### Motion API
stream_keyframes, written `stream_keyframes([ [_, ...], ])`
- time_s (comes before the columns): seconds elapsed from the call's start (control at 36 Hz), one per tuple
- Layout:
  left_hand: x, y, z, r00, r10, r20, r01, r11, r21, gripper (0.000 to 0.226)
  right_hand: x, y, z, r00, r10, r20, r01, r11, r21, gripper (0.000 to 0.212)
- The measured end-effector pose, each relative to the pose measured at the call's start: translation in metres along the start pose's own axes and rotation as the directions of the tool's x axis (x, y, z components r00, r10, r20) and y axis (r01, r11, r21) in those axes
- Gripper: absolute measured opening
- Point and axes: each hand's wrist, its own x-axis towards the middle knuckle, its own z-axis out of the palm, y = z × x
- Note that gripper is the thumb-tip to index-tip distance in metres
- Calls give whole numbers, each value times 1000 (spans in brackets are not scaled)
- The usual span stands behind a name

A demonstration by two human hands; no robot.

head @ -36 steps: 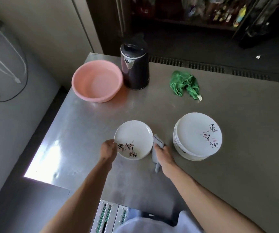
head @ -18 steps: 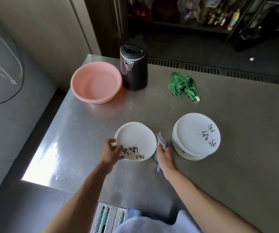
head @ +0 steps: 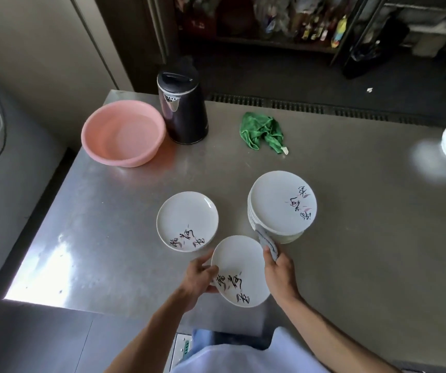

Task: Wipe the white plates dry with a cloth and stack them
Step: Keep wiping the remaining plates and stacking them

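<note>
1. My left hand (head: 200, 275) grips the white plate (head: 240, 270) at its left rim, thumb on top; the other fingers go under it, so I can't see them well. The plate is face up, a bit tilted, over the near part of the table (head: 351, 251).
2. My right hand (head: 281, 273) is closed round the grey cloth (head: 267, 242) and sits at the plate's right rim. The cloth end sticks out of my fist toward the tall stack (head: 282, 203); if it touches the stack, I cannot tell.
3. Step in hand, I think: start of wiping this plate. Cloth is at the rim, not yet on the middle.
4. A second plate (head: 186, 220) lies alone on the table, just beside the held one. The tall stack stands to the right; no. of plates not countable.
5. Progress, my judgement: somewhere in the middle. Which pile is dry & which one waits, nothing here shows.
6. Left to do: wipe this plate both sides, put it on the dry pile, repeat for the rest.
7. Pink basin (head: 123, 133), kettle (head: 182, 109) & green cloth (head: 262, 131) are at the far side, well apart from my hands.
</note>
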Motion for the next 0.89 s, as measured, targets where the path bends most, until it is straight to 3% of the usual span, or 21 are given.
stream_keyframes([
  [0.08, 2, -8, 14, 999, -44, 29, 44, 999, 12, 59, -11, 20, -12, 997, -23, 75, 29, 996, -83, 22],
  [0.19, 4, -14, 26, 995, -79, 53, 77, 996, 48, 57, -21, 38, -17, 972, -42, 233, 87, 979, -186, 43],
  [0.31, 6, -15, 37, 994, -92, 64, 88, 994, 64, 55, -15, 42, -8, 978, -92, 188, 156, 919, -362, 34],
  [0.39, 7, -13, 42, 993, -98, 70, 94, 994, 60, 52, -8, 40, 0, 963, -42, 265, 162, 878, -451, 43],
  [0.44, 8, -12, 42, 992, -98, 82, 93, 994, 59, 48, -10, 42, 3, 885, -110, 452, 308, 867, -392, 48],
  [0.5, 10, -13, 41, 991, -98, 89, 95, 995, 39, 42, -14, 45, 0, 744, -243, 622, 502, 818, -281, 46],
  [0.58, 14, -17, 33, 990, -121, 70, 122, 993, 2, 46, -18, 50, -18, 622, -301, 723, 596, 780, -188, 41],
  [0.72, 18, -23, 23, 984, -152, 92, 154, 988, -13, 51, -16, 67, -45, 636, -274, 721, 629, 725, -280, 40],
  [0.78, 19, -25, 22, 982, -157, 105, 159, 987, -12, 53, -11, 68, -48, 674, -212, 708, 590, 731, -343, 45],
  [0.89, 17, -23, 26, 983, -142, 120, 141, 990, 17, 52, -1, 65, -25, 767, -213, 605, 581, 630, -515, 49],
])
